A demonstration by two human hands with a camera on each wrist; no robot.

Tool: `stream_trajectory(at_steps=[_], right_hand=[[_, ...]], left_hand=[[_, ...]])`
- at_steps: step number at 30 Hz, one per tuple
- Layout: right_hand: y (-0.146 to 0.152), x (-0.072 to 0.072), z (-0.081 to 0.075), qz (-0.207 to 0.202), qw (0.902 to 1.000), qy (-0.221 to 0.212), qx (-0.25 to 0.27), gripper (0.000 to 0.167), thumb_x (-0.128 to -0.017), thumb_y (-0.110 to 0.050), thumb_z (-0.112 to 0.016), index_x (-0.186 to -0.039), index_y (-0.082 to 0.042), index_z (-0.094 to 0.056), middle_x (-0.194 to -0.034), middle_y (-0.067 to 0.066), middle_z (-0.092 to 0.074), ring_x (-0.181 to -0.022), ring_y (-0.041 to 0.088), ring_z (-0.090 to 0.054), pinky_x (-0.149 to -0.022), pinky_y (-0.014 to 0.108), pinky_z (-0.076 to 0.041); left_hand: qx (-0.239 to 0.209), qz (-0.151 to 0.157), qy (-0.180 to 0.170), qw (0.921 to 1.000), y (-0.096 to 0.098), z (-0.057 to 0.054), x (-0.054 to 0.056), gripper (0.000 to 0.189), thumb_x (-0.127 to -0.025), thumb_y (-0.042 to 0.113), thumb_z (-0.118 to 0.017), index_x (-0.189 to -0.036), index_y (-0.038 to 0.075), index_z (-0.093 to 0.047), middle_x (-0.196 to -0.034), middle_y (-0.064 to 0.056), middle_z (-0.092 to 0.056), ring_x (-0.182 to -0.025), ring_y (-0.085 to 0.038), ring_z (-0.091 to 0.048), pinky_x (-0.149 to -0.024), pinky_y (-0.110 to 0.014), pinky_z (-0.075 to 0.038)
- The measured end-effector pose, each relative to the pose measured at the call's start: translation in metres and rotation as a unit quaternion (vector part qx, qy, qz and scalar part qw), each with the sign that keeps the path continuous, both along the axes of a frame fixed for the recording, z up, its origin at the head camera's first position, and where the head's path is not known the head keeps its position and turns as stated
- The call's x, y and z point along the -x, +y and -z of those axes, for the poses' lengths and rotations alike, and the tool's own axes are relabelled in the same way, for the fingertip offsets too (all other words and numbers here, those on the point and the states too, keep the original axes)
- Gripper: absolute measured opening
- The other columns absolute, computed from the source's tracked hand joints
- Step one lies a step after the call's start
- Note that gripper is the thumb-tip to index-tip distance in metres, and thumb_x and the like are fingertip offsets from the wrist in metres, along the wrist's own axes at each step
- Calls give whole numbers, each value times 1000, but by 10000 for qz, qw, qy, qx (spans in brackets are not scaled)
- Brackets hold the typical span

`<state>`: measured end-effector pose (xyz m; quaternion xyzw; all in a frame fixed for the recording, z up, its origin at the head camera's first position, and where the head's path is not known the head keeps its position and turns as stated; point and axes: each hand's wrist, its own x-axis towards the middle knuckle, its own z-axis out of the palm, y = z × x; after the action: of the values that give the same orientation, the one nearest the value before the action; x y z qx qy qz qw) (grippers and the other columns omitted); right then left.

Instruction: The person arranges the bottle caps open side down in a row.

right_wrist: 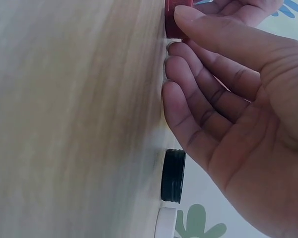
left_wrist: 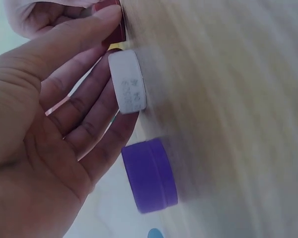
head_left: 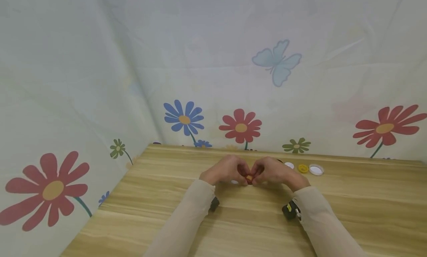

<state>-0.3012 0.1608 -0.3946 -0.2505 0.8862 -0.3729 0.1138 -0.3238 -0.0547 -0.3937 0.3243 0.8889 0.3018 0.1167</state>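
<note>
A red bottle cap (head_left: pixel 249 178) with a yellowish mark on top sits on the wooden table between both hands. My left hand (head_left: pixel 224 170) pinches its left side, thumb in front. From the other side my right hand (head_left: pixel 271 171) pinches it the same way; its other fingertips rest close to the tabletop. In the left wrist view, a white cap (left_wrist: pixel 127 82) with faint printing stands beside the left fingers, and a purple cap (left_wrist: pixel 150 176) stands further off. The right wrist view has a black cap (right_wrist: pixel 174 176) past the right hand, with a white cap (right_wrist: pixel 166 223) beyond.
Right of the right hand, a white round cap (head_left: pixel 289 165), a yellow cap (head_left: pixel 303 168) and a white shallow lid (head_left: pixel 316 170) stand in a row near the table's back edge. Behind the table (head_left: pixel 367 208) hangs a flower-printed cloth (head_left: pixel 213 79).
</note>
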Motion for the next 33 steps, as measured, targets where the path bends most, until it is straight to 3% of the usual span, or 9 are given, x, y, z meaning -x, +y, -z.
stream_trajectory(at_steps=[6,11,15,23,33], right_hand=[[2,1,-2,-126,9998,-135,112,17,-88,-2,-85,-102,-2,-75,-92,1,-73,-86,15,-66,-83,32,-55],[6,2,-5,-176,9997,-47,147,16,-92,-5,-81,-107,-1,-76,-98,2,-76,-92,17,-68,-87,38,-55],[11,3,-6,75,9996,259,97,17,-95,-10,-79,-110,-2,-76,-101,2,-75,-94,18,-67,-88,40,-55],[19,7,-9,622,9933,882,407,20,-97,-9,-76,-113,3,-74,-104,9,-75,-99,26,-68,-93,49,-55],[24,10,-13,1131,9873,1090,234,26,-99,-13,-75,-118,4,-72,-109,13,-74,-104,32,-68,-91,51,-57]], left_hand=[[-230,130,-438,9987,-5,-2,3,26,-84,6,-91,-108,10,-81,-93,7,-77,-87,-8,-71,-85,-23,-56],[-391,8,-501,9980,-9,-2,4,24,-91,16,-87,-113,12,-81,-97,11,-77,-89,-7,-70,-87,-25,-55],[-563,-122,-355,9977,-8,-1,5,22,-93,17,-85,-112,10,-80,-97,9,-76,-88,-10,-68,-87,-27,-55],[-535,-470,330,9969,3,2,9,28,-95,20,-82,-118,6,-78,-101,4,-76,-92,-8,-68,-86,-26,-55],[-783,-828,585,9918,15,-2,9,28,-95,15,-82,-120,2,-77,-117,-9,-77,-99,-14,-70,-87,-26,-56]])
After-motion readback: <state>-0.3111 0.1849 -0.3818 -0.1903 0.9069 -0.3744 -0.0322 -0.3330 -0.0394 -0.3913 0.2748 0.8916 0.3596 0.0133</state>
